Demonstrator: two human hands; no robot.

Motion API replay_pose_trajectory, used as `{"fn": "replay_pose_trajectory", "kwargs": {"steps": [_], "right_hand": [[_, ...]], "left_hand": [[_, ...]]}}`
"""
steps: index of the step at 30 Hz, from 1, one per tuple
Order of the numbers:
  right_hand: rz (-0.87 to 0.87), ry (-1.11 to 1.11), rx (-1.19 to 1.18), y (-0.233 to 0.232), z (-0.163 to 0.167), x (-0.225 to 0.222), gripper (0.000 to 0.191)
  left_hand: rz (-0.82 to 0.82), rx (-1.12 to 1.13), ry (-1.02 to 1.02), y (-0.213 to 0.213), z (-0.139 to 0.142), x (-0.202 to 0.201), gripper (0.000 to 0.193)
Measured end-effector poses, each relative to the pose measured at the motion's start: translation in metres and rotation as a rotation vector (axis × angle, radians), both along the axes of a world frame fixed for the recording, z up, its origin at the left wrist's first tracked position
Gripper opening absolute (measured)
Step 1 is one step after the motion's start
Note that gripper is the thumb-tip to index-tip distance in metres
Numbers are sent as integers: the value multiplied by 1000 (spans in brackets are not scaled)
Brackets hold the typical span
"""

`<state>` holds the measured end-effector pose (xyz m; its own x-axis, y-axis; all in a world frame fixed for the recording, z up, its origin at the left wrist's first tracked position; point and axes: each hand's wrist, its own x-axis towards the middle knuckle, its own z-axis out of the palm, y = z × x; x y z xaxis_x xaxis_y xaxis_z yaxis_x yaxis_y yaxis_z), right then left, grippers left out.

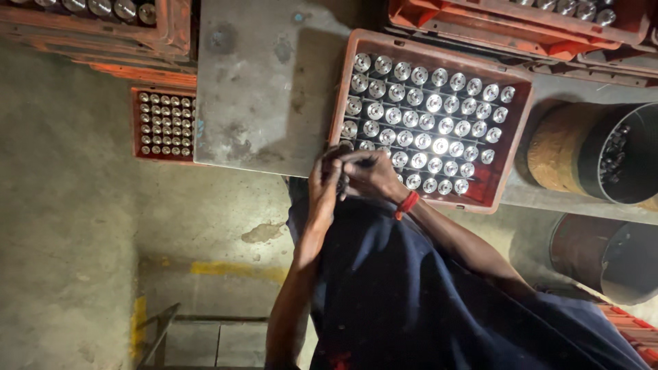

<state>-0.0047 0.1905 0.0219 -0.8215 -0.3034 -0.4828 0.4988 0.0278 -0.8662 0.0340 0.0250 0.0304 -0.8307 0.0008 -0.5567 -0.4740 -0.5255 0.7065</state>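
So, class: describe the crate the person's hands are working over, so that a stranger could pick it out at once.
Start at the grey metal table. On its right part lies an orange-red plastic crate, its near corner under both hands. Unlike the smaller-looking crate on the floor to the left, it sits on the table, with shiny metal pieces in rows.

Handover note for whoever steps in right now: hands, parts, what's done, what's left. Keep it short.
Left hand and right hand are together at the near edge of the red crate, closed around a small dark part; its kind is too small to tell.
The crate sits on the grey table, nearly filled with upright shiny metal pieces.
Done: most slots hold a piece.
Left: a few slots along the near right row look unfilled.
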Motion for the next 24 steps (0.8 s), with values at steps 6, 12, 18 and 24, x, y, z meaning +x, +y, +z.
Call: {"fn": "replay_pose_trajectory", "kwargs": {"steps": [6,12,18,24], "right_hand": [[12,735,576,5,-7,-49,14],[151,505,807,-9,-2,-83,19],[162,427,225,10,-2,-46,33],[58,264,231,11,-13,-37,32]], "left_hand": [[181,277,-191,-16,-18,0,30],[155,224,-69,-18,-29,7,25],[-22,185,-4,-11,-11,-7,25],[5,183,-74,-4,5,-18,32]]}}
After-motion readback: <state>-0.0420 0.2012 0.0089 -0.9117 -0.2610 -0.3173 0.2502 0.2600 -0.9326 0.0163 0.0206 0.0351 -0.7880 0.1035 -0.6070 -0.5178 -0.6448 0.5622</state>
